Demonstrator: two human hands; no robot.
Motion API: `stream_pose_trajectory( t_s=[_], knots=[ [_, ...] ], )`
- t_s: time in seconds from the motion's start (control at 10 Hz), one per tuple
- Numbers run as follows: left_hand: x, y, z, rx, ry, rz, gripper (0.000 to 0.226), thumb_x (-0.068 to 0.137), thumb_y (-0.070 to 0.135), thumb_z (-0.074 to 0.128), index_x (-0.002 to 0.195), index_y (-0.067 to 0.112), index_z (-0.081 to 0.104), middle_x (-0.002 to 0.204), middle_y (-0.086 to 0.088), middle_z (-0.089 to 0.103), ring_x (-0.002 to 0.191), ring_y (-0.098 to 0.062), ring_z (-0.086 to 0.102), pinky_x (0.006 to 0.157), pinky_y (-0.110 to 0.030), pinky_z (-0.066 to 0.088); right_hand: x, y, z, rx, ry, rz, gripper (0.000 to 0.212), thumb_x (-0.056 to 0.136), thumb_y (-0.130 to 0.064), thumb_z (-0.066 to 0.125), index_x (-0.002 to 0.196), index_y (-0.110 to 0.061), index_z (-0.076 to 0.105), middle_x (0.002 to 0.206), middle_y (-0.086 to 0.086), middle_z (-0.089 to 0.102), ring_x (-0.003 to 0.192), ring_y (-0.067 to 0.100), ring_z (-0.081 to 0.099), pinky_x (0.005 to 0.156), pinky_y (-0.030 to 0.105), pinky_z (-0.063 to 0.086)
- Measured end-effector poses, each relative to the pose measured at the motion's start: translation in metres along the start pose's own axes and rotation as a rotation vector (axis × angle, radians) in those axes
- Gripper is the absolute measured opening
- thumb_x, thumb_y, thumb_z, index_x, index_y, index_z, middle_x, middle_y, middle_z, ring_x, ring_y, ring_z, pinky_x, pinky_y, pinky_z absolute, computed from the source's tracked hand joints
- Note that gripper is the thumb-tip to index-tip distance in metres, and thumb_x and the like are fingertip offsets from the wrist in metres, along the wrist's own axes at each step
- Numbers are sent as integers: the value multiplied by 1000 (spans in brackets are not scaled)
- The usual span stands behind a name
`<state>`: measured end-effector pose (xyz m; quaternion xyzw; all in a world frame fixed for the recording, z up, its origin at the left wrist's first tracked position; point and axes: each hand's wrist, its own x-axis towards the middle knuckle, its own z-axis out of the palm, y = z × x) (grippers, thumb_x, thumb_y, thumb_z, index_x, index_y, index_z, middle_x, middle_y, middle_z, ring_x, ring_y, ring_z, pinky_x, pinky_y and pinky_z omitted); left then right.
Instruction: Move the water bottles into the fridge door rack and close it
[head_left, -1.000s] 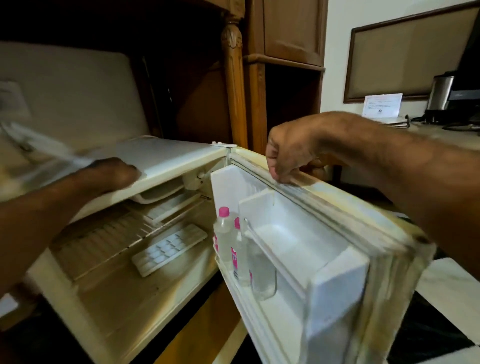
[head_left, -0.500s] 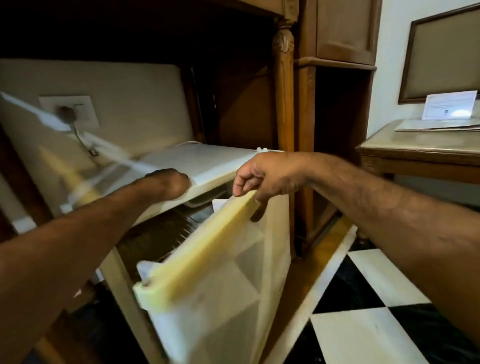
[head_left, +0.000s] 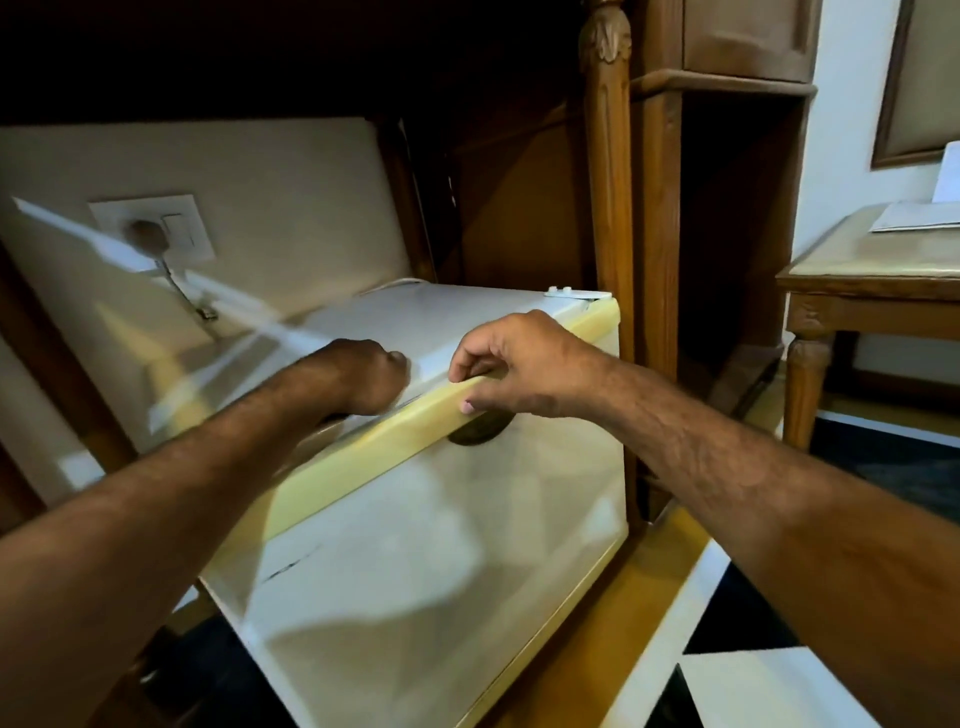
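Fridge door (head_left: 441, 561) seen shut or nearly so, seam blurred. Its yellowed top edge is pinched by right hand (head_left: 519, 364); left hand (head_left: 363, 376), at 9 o'clock beside it, is fisted on fridge top (head_left: 467, 317), gripping nothing.

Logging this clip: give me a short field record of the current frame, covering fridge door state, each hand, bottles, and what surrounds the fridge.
fridge door: swung against the fridge body, looks shut or nearly so
left hand: fist resting on the fridge top
right hand: fingers on the door's yellowed top edge
bottles: none visible
wall socket: behind the fridge, plug in it
right of fridge: wooden post, side table
floor: black and white tiles
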<state>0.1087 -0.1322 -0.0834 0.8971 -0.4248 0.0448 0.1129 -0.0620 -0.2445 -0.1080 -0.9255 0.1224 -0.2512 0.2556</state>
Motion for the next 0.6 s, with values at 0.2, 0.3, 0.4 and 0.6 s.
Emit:
stream_pose_trajectory(
  t_s=[0.2, 0.3, 0.4, 0.6],
  knots=[
    [7, -11, 8, -3, -30, 152, 33, 93, 43, 30, 87, 17, 49, 101, -17, 59, 89, -31, 54, 86, -46, 46, -1, 46, 11, -359, 46, -83, 79, 80, -78, 44, 143, -29, 47, 152, -4, 47, 138, 17, 40, 115, 43, 24],
    [-4, -7, 8, 71, -68, 181, 88, 70, 87, 7, 124, 29, 45, 136, -9, 47, 124, -29, 43, 103, -44, 36, 9, 54, 9, -453, 55, -127, 99, 78, -86, 26, 149, -19, 37, 153, 3, 46, 139, 20, 41, 115, 42, 25],
    [-16, -8, 12, 165, -73, 190, 103, 66, 91, 4, 146, 29, 20, 157, -5, 22, 142, -25, 20, 112, -41, 23, 9, 53, 6, -480, -17, -124, 97, 81, -84, 25, 149, -16, 36, 156, 6, 40, 144, 21, 34, 118, 43, 20],
    [-31, 33, -53, 123, -181, 229, 100, 75, 76, 30, 143, 3, 33, 152, -26, 24, 143, -38, 8, 117, -45, 6, 1, 20, -62, -333, -65, -1, 84, 96, -68, 23, 157, -11, 9, 167, 7, 0, 153, 20, -11, 122, 47, 2]
  ],
)
